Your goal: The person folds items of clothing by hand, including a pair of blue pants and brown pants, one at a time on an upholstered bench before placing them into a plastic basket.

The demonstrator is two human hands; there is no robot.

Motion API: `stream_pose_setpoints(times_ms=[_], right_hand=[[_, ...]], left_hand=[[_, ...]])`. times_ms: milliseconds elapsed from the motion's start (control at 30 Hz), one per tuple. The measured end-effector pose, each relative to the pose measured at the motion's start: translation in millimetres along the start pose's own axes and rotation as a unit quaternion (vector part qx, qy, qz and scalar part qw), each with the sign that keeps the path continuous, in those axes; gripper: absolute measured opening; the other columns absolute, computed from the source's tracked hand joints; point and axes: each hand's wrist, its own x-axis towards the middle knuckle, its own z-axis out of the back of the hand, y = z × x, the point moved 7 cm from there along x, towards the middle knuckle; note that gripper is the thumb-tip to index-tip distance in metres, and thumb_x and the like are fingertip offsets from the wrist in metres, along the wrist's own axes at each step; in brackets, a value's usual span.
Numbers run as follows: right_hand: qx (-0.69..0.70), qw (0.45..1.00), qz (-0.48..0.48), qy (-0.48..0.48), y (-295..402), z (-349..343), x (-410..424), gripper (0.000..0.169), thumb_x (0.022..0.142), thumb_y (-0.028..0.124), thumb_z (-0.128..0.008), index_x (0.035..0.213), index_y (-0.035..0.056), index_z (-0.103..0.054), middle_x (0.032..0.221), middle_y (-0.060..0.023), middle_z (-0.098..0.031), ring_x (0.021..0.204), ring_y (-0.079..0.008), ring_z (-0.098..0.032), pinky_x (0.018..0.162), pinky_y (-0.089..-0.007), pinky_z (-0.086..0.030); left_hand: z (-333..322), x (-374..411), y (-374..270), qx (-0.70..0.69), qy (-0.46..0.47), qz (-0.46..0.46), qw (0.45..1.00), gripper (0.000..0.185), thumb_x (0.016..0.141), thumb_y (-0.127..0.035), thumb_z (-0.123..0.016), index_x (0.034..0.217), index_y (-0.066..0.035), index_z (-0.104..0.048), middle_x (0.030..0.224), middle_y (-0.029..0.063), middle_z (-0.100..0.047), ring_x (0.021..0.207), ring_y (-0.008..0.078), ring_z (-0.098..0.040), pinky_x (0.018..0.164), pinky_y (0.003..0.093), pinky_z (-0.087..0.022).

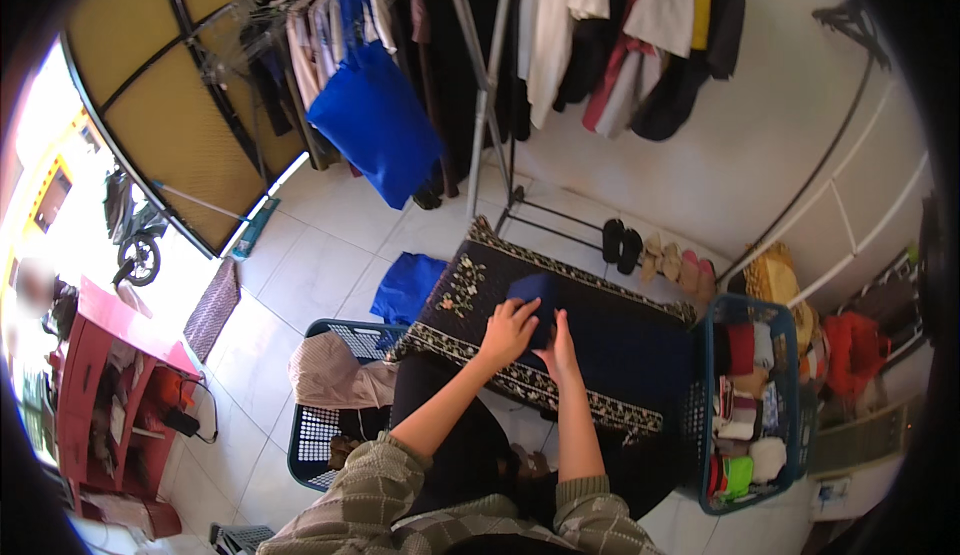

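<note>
A navy blue cloth [534, 290] is bunched up in a small fold above a low table with a dark floral cover [480, 322]. My left hand [511, 332] holds the fold from its left side, fingers bent over it. From the right, my right hand [559, 351] grips the lower edge, thumb up. Part of the fold is hidden behind my fingers. A wider stretch of dark navy fabric [637, 356] lies over the right half of the table; whether it joins the held piece is hard to tell.
On the right stands a blue plastic basket [712, 405] of rolled and folded clothes. Another basket [300, 442] at left holds a striped garment [326, 367]. Racks of hanging clothes [615, 29], a blue bag [382, 119], slippers [621, 246] and a pink cabinet [112, 352] surround the table.
</note>
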Motion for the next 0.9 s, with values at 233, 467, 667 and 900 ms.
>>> stream_pose_setpoints(times_ms=[233,467,667,900], right_hand=[[0.038,0.997,-0.036,-0.052,-27.4,16.1,6.3,0.073,0.091,0.04,-0.055,0.148,0.0163,-0.016,0.144,-0.007,-0.034,0.13,-0.0237,-0.037,0.101,-0.0567,-0.029],[0.325,0.944,-0.028,-0.053,-69.3,26.5,20.5,0.027,0.095,0.026,-0.05,0.12,0.0196,-0.043,0.118,0.0028,-0.052,0.114,-0.0175,-0.051,0.1,-0.0474,-0.038],[-0.245,0.947,-0.075,-0.196,-40.1,48.9,11.4,0.047,0.096,0.025,-0.045,0.14,0.0082,-0.04,0.139,-0.0118,-0.046,0.128,-0.0254,-0.044,0.098,-0.0468,-0.041],[-0.407,0.89,0.191,-0.076,28.1,4.8,28.7,0.047,0.1,0.031,-0.036,0.141,0.0061,-0.038,0.144,-0.0172,-0.038,0.134,-0.033,-0.035,0.109,-0.0369,-0.03]], left_hand=[[-41.4,8.1,35.4,-0.04,0.1,0.076,0.991,0.053,0.089,-0.028,-0.053,0.139,-0.016,-0.042,0.15,0.009,-0.03,0.14,0.0311,-0.022,0.109,0.0597,-0.013],[-51.2,5.6,18.8,0.157,0.115,0.019,0.981,0.066,0.085,-0.036,-0.051,0.144,-0.015,-0.033,0.151,0.008,-0.029,0.141,0.0293,-0.022,0.11,0.0599,-0.009],[-53.9,4.8,22.8,0.168,0.077,0.021,0.983,0.064,0.083,-0.036,-0.052,0.141,-0.014,-0.039,0.148,0.0114,-0.033,0.139,0.0313,-0.026,0.109,0.0619,-0.01],[-71.3,-4.6,6.6,0.276,0.059,-0.012,0.959,0.064,0.085,-0.041,-0.051,0.142,-0.016,-0.038,0.147,0.0166,-0.033,0.138,0.0338,-0.025,0.108,0.0643,-0.009]])
